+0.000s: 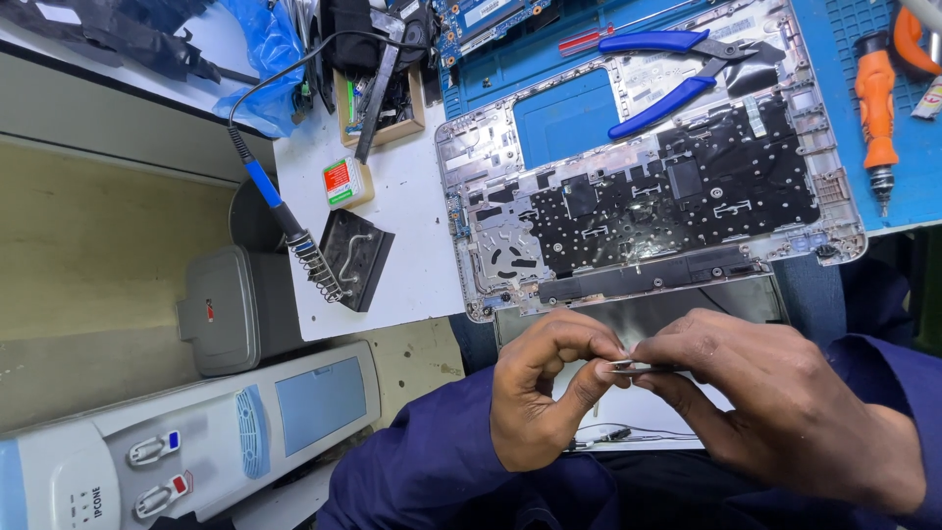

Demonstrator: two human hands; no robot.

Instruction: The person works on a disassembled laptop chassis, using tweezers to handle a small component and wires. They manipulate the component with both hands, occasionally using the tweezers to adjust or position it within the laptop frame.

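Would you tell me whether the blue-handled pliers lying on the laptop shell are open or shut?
Open. The blue-handled pliers lie flat on the laptop shell with their two handles spread well apart.

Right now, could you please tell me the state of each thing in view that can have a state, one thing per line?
Laptop chassis: opened, inner side up, keyboard backing exposed.
Blue-handled pliers: lying on the chassis, handles spread.
Soldering iron: parked in its stand.
Orange screwdriver: lying on the blue mat.
Small metal part: pinched between both hands.
Left hand: fingers closed on the part.
Right hand: fingers closed on the part.
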